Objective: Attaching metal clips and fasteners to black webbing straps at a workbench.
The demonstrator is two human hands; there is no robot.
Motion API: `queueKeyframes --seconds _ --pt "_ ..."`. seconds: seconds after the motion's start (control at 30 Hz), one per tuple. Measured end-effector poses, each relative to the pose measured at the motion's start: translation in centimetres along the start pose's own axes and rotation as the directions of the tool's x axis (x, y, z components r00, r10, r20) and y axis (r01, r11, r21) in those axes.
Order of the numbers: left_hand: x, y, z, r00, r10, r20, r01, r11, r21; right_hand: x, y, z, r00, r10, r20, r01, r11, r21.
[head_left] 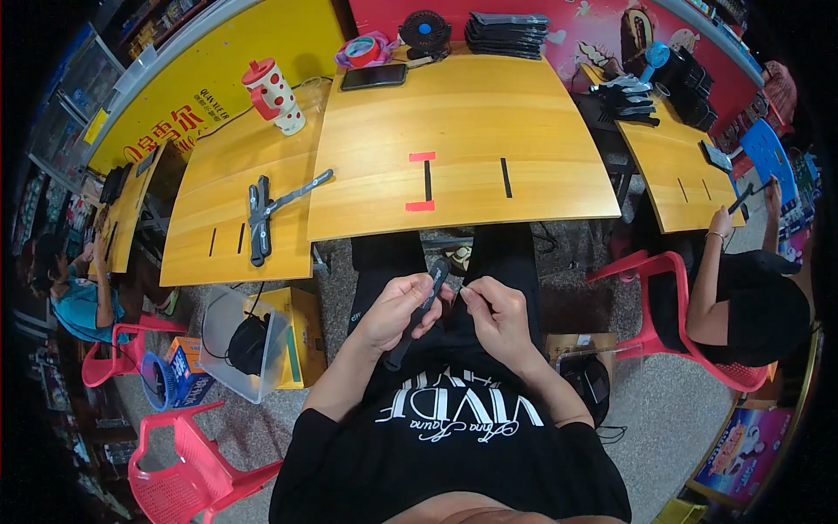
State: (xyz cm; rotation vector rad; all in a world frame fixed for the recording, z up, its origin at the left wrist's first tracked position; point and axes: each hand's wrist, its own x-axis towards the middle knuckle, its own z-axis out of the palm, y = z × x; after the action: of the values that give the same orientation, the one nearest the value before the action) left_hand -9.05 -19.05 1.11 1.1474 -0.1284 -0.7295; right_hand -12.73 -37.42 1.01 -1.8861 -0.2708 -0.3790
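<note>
Above my lap, my left hand (pixel 394 314) is closed round a narrow black strap (pixel 401 352). The strap slants from upper right to lower left, with small pale print near its upper end. Close beside it, my right hand (pixel 500 321) has its thumb and index finger pinched together near the strap's upper part. Whatever sits in that pinch is too small to make out. Both hands are just in front of the near edge of a wooden table (pixel 524 113). Several similar black straps (pixel 260 218) lie piled and crossed on the left table.
Red tape pieces (pixel 421 206) and a black strip (pixel 505 177) mark the tabletop. At its back are a phone (pixel 374 77), a small fan (pixel 425 31) and stacked black straps (pixel 506 35). A dotted tumbler (pixel 275 98) stands left. A clear bin (pixel 229 371) and pink chairs (pixel 188 472) flank me; co-workers sit either side.
</note>
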Motion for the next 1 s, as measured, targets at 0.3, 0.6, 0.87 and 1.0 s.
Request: queueKeyframes --seconds 0.3,0.6,0.87,1.0 --pt "-0.09 0.03 0.41 1.0 -0.018 -0.016 0.019 0.999 0.047 -0.01 -0.24 -0.28 0.999 -0.037 0.015 0.037 0.998 -0.043" --pt "-0.1 0.29 0.64 1.0 -0.005 0.029 0.005 1.0 -0.013 -0.07 -0.18 -0.36 0.999 -0.044 -0.026 0.042 0.996 -0.084" --pt "-0.12 0.01 0.42 0.999 0.019 0.035 -0.018 1.0 -0.021 -0.2 -0.43 -0.37 0.999 -0.036 -0.037 0.033 0.996 -0.082" --pt "-0.04 -0.08 0.36 0.999 0.015 0.03 -0.015 0.999 -0.032 -0.26 -0.26 -0.25 0.999 -0.031 -0.007 0.031 0.995 -0.098"
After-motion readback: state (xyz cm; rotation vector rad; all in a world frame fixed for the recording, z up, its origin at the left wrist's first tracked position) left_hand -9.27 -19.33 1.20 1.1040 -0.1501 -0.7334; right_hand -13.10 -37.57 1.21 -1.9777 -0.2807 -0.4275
